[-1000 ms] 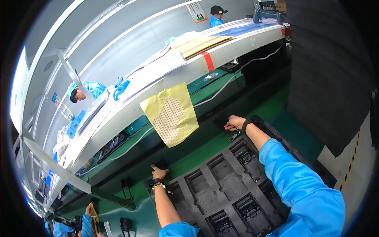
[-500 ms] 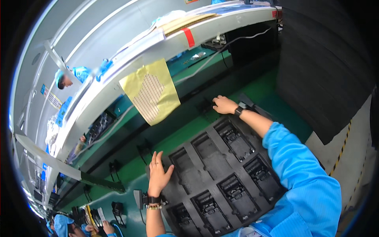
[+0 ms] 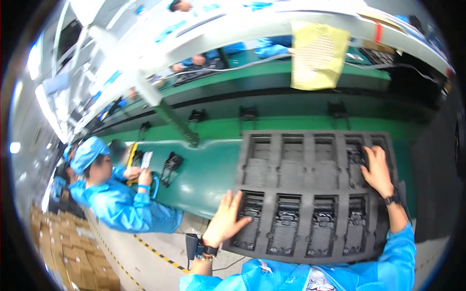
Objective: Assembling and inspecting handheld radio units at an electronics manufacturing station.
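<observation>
Black foam tray (image 3: 310, 169) lies on the counter (image 3: 208, 169), steadied by left hand (image 3: 225, 218) and right hand (image 3: 377, 167), fingers spread flat, gripping nothing.

The right hand (image 3: 377, 170) covers part of the upper right compartment of the black moulded foam tray (image 3: 310, 191), so what lies under its palm cannot be told. The left hand (image 3: 227, 219) hides the tray's lower left edge. The dark parts (image 3: 286, 224) seated in the lower row of compartments are too small to make out in detail. The tray's near edge is hidden behind the person's blue sleeves (image 3: 398, 257). Small black devices (image 3: 247, 113) along the green surface (image 3: 204, 169) are blurred. The stacked cardboard boxes (image 3: 63, 247) at lower left are cut off by the dark rim.
</observation>
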`<state>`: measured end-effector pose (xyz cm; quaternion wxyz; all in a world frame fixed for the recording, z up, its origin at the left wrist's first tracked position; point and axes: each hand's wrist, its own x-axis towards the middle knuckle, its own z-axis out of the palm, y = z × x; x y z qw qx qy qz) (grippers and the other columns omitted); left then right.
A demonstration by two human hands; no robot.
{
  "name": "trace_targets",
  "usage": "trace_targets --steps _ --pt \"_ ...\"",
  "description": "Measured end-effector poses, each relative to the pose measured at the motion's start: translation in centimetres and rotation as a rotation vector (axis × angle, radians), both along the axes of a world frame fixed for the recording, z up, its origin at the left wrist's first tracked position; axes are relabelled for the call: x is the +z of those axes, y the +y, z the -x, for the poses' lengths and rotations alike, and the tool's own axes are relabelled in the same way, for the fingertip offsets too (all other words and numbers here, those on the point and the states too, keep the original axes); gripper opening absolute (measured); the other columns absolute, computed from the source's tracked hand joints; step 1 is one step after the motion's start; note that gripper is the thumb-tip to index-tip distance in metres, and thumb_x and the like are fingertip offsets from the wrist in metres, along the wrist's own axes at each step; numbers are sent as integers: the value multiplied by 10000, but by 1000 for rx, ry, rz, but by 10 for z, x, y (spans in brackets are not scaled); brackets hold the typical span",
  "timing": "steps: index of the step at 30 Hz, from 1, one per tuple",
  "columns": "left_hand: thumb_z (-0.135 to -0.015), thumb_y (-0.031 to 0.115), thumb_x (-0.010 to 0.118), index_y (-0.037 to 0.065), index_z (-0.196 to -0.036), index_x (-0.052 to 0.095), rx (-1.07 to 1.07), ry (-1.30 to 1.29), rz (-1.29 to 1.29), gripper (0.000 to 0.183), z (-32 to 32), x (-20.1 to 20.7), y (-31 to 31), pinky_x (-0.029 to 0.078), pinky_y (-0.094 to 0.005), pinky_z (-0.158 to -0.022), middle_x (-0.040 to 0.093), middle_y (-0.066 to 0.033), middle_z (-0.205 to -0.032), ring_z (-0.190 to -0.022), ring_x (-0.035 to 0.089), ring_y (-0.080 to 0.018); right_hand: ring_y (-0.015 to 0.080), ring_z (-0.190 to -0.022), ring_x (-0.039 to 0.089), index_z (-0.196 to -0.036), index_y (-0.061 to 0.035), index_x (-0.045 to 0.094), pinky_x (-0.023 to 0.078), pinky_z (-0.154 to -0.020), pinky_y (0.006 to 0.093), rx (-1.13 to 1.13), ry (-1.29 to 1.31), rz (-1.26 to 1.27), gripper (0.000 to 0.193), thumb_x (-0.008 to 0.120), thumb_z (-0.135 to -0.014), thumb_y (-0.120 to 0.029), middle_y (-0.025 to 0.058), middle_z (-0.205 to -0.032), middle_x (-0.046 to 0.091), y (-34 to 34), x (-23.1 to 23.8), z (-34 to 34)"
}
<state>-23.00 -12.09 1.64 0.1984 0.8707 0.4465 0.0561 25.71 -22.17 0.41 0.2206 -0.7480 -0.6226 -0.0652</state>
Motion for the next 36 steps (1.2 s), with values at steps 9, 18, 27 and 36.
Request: trace_targets --steps 9,18,27,36 --pt "-764 40 572 -107 -1378 421 -90 65 -454 649 -4 -39 -29 442 -425 -1063 432 -362 -1392 -1274 491 -459 415 -942 600 -1010 64 582 542 -820 425 -159 -294 214 395 642 -621 99 269 -1032 572 27 -27 -43" --pt "-804 47 543 -87 -1140 567 -114 379 -634 362 -17 -35 -5 587 -346 -716 650 -259 -1008 -933 681 -348 382 -876 635 -1149 31 520 541 -780 418 -187 -406 162 599 754 -602 93 234 -964 611 52 -31 -43" --pt "-771 -99 476 25 -1308 513 -162 -439 -361 553 -37 89 35 538 -441 -791 654 -212 -980 -912 658 -401 434 -877 642 -1327 64 448 548 -771 477 23 -11 -76 601 463 -735 168 287 -1027 630 30 -8 -80" --pt "-884 -122 399 37 -1425 312 -119 -1392 1148 571 -210 16 97 526 -365 -997 556 -163 -1328 -1145 622 -265 303 -979 697 -1278 24 492 613 -745 308 215 1828 -116 490 405 -801 97 218 -1124 655 89 10 36"
